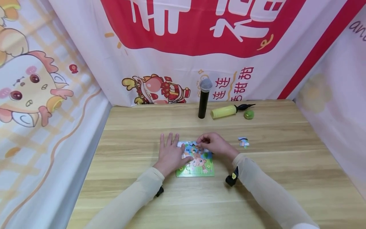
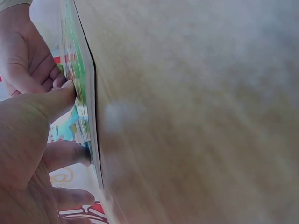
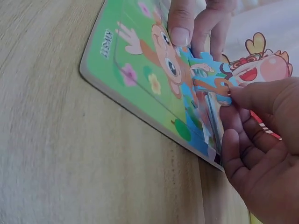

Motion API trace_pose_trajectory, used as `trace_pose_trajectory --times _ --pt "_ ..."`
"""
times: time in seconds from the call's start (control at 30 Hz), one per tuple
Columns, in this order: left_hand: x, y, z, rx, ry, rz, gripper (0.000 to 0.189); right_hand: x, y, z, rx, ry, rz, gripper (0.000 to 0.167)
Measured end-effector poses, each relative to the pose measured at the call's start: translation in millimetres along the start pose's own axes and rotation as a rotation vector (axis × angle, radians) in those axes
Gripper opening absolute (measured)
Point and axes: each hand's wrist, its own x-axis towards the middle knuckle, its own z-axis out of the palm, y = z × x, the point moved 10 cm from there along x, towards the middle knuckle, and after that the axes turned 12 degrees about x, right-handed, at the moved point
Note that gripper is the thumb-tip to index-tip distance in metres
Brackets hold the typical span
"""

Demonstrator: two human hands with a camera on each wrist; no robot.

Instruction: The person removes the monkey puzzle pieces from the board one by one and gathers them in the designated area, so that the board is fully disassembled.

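A jigsaw puzzle board (image 1: 209, 172) with a monkey picture and green border lies flat on the table. My left hand (image 1: 171, 157) rests at its left side, fingers spread and fairly straight. In the left wrist view, the thumb (image 2: 63, 99) touches the picture. At the board's upper right, my right hand (image 1: 215, 145) pinches a blue and orange puzzle piece (image 3: 212, 85) between thumb and fingertips. This piece is slightly raised over the board in the right wrist view. Another puzzle piece (image 1: 244, 142) lies loose on the table, right of the right hand.
A microphone (image 1: 203, 103) stands upright behind the board. To its right lie a yellow hand pump (image 1: 224, 112) with a black nozzle and a small green round object (image 1: 249, 114). Printed cloth (image 1: 171, 63) hangs along the table's back edge and both sides.
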Motion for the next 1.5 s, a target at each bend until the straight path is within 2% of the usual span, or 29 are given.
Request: trace_pose_trajectory --times 0.1,0.2,0.47,0.63,0.8,0.93,1.17,1.5 --pt "0.6 -2.6 0.1 -0.004 0.006 -0.011 0.081 2.1 -1.6 -4.2 0.016 0.002 -0.012 0.009" --pt "1.4 -4.0 -1.4 -0.019 0.023 -0.014 0.081 1.1 -1.4 -16.9 0.021 0.004 0.005 0.011" --pt "0.4 -10.5 -1.8 -0.014 0.032 -0.026 0.081 -13.5 23.1 -74.0 0.039 -0.016 0.138 0.019" --pt "-0.8 -14.1 -0.4 -0.022 0.017 -0.019 0.081 -22.9 39.1 -96.1 0.038 -0.001 0.212 0.019" --pt "-2.2 -17.1 -1.2 -0.008 0.018 -0.029 0.081 -27.8 42.4 -99.9 0.024 -0.006 0.238 0.018" --pt "-4.3 -13.9 -0.8 -0.015 0.025 -0.012 0.081 -32.6 47.1 -101.1 -0.008 0.007 0.261 0.014" --pt "-8.1 -8.5 2.6 -0.008 0.009 -0.003 0.081 -38.9 51.4 -96.7 -0.071 -0.007 0.238 0.015" --pt "-4.3 -5.6 3.1 0.0 0.002 0.001 0.083 -43.9 46.7 -101.7 -0.131 0.044 0.247 0.016"
